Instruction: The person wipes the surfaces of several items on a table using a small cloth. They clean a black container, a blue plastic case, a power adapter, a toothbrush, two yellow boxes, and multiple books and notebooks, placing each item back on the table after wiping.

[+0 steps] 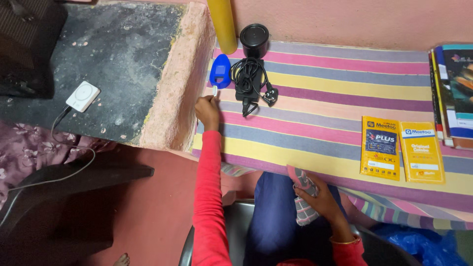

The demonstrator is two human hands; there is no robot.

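— Where's the left hand point(207, 111)?
— At the striped counter's point(320, 106) edge, fingers pinching a small white piece below the blue tag point(220, 71).
— The right hand point(319, 197)?
— Fingers wrapped around a patterned cloth point(304, 197) on the lap.

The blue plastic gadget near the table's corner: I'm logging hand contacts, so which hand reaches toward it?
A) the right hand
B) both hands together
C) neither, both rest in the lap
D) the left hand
D: the left hand, on the red-sleeved arm, stretches to the small white piece at the lower tip of the blue plastic gadget, while the right hand holds a striped cloth at the lap.
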